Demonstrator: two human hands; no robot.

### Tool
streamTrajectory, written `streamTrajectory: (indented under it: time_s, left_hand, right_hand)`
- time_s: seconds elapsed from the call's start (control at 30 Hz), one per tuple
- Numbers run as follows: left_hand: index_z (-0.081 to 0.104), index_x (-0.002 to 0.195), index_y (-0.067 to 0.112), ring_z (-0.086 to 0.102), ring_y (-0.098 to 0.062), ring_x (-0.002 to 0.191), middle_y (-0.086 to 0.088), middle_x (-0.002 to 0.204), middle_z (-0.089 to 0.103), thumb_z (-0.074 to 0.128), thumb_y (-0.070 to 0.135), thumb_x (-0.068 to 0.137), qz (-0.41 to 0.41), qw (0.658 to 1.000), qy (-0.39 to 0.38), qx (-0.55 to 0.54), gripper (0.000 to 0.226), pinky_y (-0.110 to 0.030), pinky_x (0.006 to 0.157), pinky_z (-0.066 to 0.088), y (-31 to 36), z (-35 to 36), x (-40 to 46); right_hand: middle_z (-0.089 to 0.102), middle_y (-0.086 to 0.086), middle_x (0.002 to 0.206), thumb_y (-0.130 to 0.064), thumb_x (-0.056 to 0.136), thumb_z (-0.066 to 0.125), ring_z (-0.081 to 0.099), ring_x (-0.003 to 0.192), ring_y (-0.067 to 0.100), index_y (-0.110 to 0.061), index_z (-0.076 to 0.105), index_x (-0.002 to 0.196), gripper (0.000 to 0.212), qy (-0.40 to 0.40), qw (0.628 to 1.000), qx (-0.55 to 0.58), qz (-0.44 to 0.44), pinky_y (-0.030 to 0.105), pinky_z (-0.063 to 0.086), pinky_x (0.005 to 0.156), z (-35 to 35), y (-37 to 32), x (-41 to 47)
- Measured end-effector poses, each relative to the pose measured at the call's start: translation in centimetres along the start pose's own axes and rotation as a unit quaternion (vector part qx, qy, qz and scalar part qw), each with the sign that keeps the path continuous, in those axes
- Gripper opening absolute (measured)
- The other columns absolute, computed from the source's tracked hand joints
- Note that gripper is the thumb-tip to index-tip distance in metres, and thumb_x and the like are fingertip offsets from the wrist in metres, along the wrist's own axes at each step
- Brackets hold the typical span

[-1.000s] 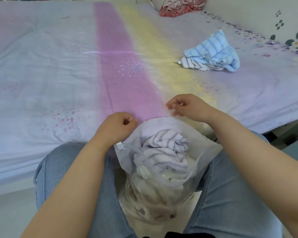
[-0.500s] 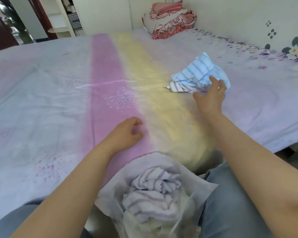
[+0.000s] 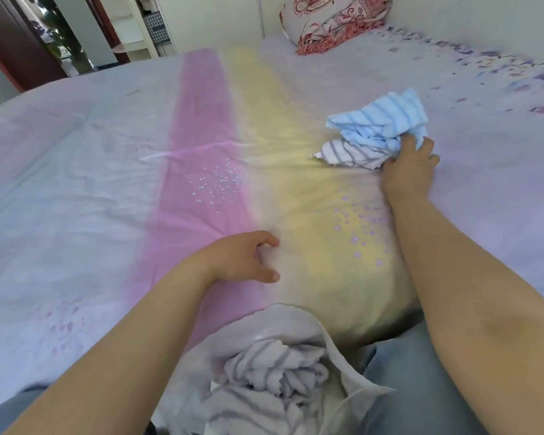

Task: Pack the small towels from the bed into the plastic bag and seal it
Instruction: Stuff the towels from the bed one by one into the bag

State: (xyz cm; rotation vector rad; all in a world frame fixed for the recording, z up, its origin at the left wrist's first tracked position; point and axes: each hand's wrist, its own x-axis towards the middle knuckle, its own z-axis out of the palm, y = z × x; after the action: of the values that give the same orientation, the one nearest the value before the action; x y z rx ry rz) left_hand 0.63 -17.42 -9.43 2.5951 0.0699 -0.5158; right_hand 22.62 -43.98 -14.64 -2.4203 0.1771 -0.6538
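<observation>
A crumpled blue striped towel point(image 3: 380, 120) lies on the bed point(image 3: 76, 171) at the right, on top of a white towel with grey stripes point(image 3: 349, 153). My right hand point(image 3: 409, 169) reaches out and grips both at their right side. My left hand point(image 3: 245, 262) rests on the sheet near the bed's front edge, fingers loosely curled, holding nothing. The clear plastic bag point(image 3: 343, 368) stands open between my knees at the bottom, stuffed with purple-striped towels point(image 3: 274, 375).
A red patterned pillow point(image 3: 336, 20) lies at the head of the bed, far right. A doorway and a shelf point(image 3: 132, 29) stand beyond the far left edge. My jeans-clad legs point(image 3: 415, 387) flank the bag.
My right hand went from the bag's rim out to the towels and closed on them. My left hand let go of the bag and moved onto the sheet. The view tilted up.
</observation>
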Motion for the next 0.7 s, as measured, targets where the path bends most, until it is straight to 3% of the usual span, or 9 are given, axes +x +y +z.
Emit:
streamTrajectory:
  time_s: [0.13, 0.27, 0.37, 0.47, 0.57, 0.7]
  left_hand:
    - [0.049, 0.131, 0.038, 0.055, -0.011, 0.116, 0.008, 0.137, 0.053, 0.082, 0.035, 0.072, 0.004, 0.999, -0.008, -0.041, 0.067, -0.022, 0.101, 0.039, -1.0, 0.1, 0.2]
    - [0.045, 0.137, 0.032, 0.044, -0.004, 0.127, 0.013, 0.144, 0.043, 0.080, 0.027, 0.077, 0.026, 0.995, -0.027, -0.093, 0.070, -0.015, 0.098, 0.034, -1.6, 0.3, -0.8]
    - [0.042, 0.140, 0.032, 0.034, 0.003, 0.133, 0.015, 0.147, 0.038, 0.077, 0.027, 0.081, 0.053, 0.989, -0.028, -0.135, 0.068, -0.012, 0.104, 0.025, -2.5, 0.5, -2.7]
    - [0.048, 0.136, 0.028, 0.042, -0.001, 0.130, 0.010, 0.141, 0.048, 0.070, 0.018, 0.088, 0.073, 0.977, -0.032, -0.198, 0.053, -0.016, 0.107, 0.032, -3.6, 0.4, -5.4]
    - [0.057, 0.129, 0.017, 0.054, 0.003, 0.119, 0.010, 0.132, 0.059, 0.065, 0.008, 0.090, 0.083, 0.964, -0.026, -0.251, 0.041, -0.012, 0.097, 0.042, -5.1, 0.1, -8.4]
    - [0.066, 0.117, 0.019, 0.063, -0.002, 0.108, 0.008, 0.118, 0.068, 0.068, 0.015, 0.089, 0.079, 0.964, -0.003, -0.253, 0.028, -0.015, 0.092, 0.047, -7.8, 0.6, -11.6]
  right_hand:
    - [0.044, 0.021, 0.127, -0.017, 0.087, 0.047, 0.051, 0.103, 0.042, -0.017, 0.042, 0.136, 0.050, -0.007, 0.998, 0.055, -0.020, 0.045, 0.043, 0.079, -1.5, -0.8, -0.7]
    - [0.048, 0.018, 0.122, -0.023, 0.085, 0.052, 0.056, 0.101, 0.038, -0.020, 0.043, 0.136, 0.052, -0.065, 0.988, 0.089, -0.105, 0.042, 0.045, 0.080, -3.3, -4.3, -3.9]
    - [0.049, 0.015, 0.121, -0.026, 0.082, 0.058, 0.057, 0.104, 0.035, -0.023, 0.045, 0.134, 0.054, -0.128, 0.973, 0.134, -0.136, 0.041, 0.045, 0.083, -5.4, -7.8, -7.7]
    - [0.052, 0.014, 0.116, -0.030, 0.083, 0.061, 0.056, 0.106, 0.034, -0.026, 0.044, 0.136, 0.056, -0.189, 0.958, 0.160, -0.146, 0.039, 0.045, 0.084, -7.4, -10.3, -12.8]
    - [0.055, 0.010, 0.116, -0.045, 0.085, 0.056, 0.056, 0.107, 0.032, -0.031, 0.041, 0.136, 0.055, -0.236, 0.946, 0.156, -0.161, 0.041, 0.047, 0.087, -8.6, -11.9, -17.2]
    - [0.038, 0.012, 0.140, -0.048, 0.088, 0.056, 0.051, 0.115, 0.038, -0.029, 0.024, 0.147, 0.070, -0.241, 0.950, 0.055, -0.188, 0.044, 0.047, 0.087, -8.3, -12.5, -20.5]
